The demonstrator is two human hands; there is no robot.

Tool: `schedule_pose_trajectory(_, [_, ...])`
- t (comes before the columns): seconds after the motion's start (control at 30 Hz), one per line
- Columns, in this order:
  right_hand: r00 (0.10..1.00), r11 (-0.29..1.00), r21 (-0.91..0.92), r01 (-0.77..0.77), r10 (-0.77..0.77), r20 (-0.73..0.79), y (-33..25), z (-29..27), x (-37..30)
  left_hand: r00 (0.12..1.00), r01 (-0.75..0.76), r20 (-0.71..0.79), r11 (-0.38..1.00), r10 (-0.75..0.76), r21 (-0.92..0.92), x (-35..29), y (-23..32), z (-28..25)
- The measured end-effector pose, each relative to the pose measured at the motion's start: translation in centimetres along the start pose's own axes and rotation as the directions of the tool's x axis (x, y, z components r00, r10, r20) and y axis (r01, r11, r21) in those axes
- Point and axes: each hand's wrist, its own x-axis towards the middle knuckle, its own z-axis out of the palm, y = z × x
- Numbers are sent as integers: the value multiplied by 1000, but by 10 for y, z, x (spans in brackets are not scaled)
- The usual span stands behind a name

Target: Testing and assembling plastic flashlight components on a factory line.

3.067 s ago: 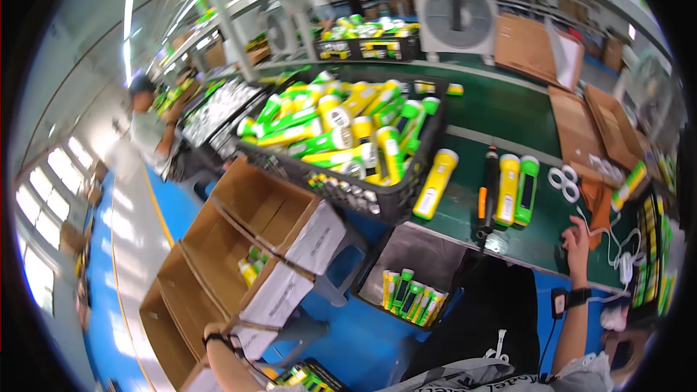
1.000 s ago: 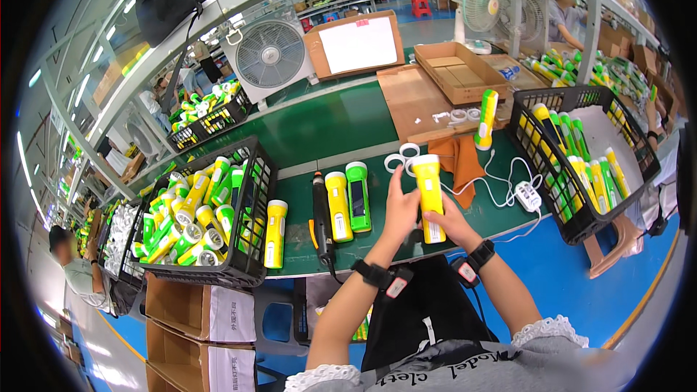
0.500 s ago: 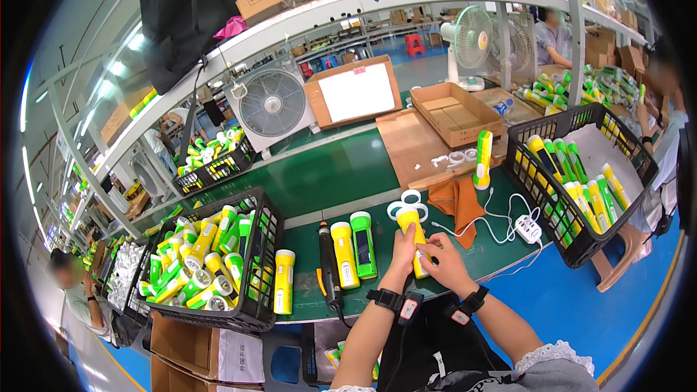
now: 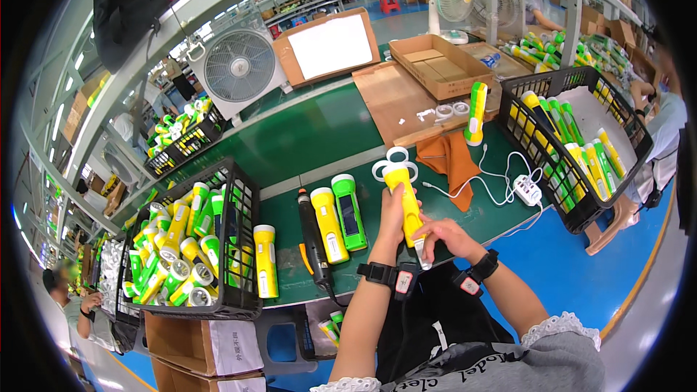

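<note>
My left hand (image 4: 393, 212) is closed around a yellow flashlight (image 4: 409, 207), its head pointing away from me. At its near end my right hand (image 4: 444, 237) has its fingers closed on a pale tail piece (image 4: 425, 255). White loops (image 4: 397, 154) show around the flashlight's head; I cannot tell whether they touch it. To the left, a green flashlight with a dark panel (image 4: 350, 212), a yellow flashlight (image 4: 329, 225) and a black electric screwdriver (image 4: 314, 239) lie side by side. Another yellow flashlight (image 4: 266, 261) rests beside the left basket.
A black basket (image 4: 239, 229) full of flashlights stands left; another (image 4: 581, 160) stands right. An orange cloth (image 4: 450, 167), a white charging hub (image 4: 527, 190) with cables, and an upright flashlight (image 4: 476, 114) are at right. Behind lie a cardboard tray (image 4: 441, 69) and fans (image 4: 239, 65).
My view has tilted downward, so the bench sits higher. My right hand has shifted to the flashlight's near end, where a pale tail piece now shows. My left hand keeps its hold.
</note>
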Motion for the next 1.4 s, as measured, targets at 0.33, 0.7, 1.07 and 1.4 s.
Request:
schedule_pose_trajectory(0.33, [965,945,-296,-143,66,-256,4,12,20,964,-241,28,912,265,-332,-7,25,-4])
schedule_pose_trajectory(0.7, [909,973,-66,-219,179,-377,-3,8,20,915,-290,233,939,328,-183,-9,21,6])
schedule_pose_trajectory(1.07, [818,259,-936,-239,-466,-338,6,-49,58,995,-15,95,993,26,-117,-8,17,1])
schedule_pose_trajectory(1.4, [864,998,-59,-17,-15,-504,21,-53,62,992,-86,70,971,104,-225,2,5,-1])
